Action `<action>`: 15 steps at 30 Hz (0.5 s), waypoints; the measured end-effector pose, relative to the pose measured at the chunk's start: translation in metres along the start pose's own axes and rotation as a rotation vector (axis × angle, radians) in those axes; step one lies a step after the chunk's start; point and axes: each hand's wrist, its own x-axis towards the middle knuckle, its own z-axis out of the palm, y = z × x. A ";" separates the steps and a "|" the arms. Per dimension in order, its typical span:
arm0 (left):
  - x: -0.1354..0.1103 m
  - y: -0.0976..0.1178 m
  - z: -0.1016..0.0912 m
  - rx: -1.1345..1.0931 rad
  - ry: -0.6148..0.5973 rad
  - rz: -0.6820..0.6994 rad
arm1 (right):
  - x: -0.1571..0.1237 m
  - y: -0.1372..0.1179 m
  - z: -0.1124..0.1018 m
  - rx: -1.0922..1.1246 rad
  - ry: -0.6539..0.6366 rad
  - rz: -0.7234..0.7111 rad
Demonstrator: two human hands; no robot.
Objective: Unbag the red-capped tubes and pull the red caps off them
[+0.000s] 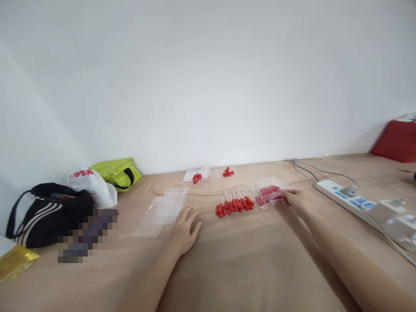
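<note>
My right hand (295, 200) pinches the near edge of a clear zip bag (273, 183) with red-bulbed droppers inside; it lies at the right of the row. A row of loose droppers with red rubber bulbs (234, 205) lies on the brown table covering, bulbs towards me and thin stems pointing away. My left hand (186, 230) rests on the table with its fingers apart, holding nothing. Beside its fingertips lie flat, overlapping clear zip bags (162, 213). Farther back, near the wall, red bulbs (196, 177) and another small heap of red bulbs (228, 172) lie on clear bags.
To the right runs a white power strip (341, 198) with plugged-in chargers and grey cables. A red box-like object (396, 141) stands at the far right. On the left sit a black bag (48, 216), a white plastic bag (92, 188) and a lime-green pouch (117, 171).
</note>
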 end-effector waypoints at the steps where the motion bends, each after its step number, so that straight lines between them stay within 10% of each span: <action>1: 0.000 0.000 -0.001 -0.005 -0.006 0.001 | 0.000 -0.002 0.002 0.063 -0.007 -0.002; 8: -0.001 0.000 -0.001 -0.035 -0.023 0.002 | -0.002 -0.037 0.005 0.489 -0.105 -0.051; 15: -0.001 -0.002 -0.002 -0.112 0.067 0.030 | -0.085 -0.068 0.035 0.967 -0.734 0.280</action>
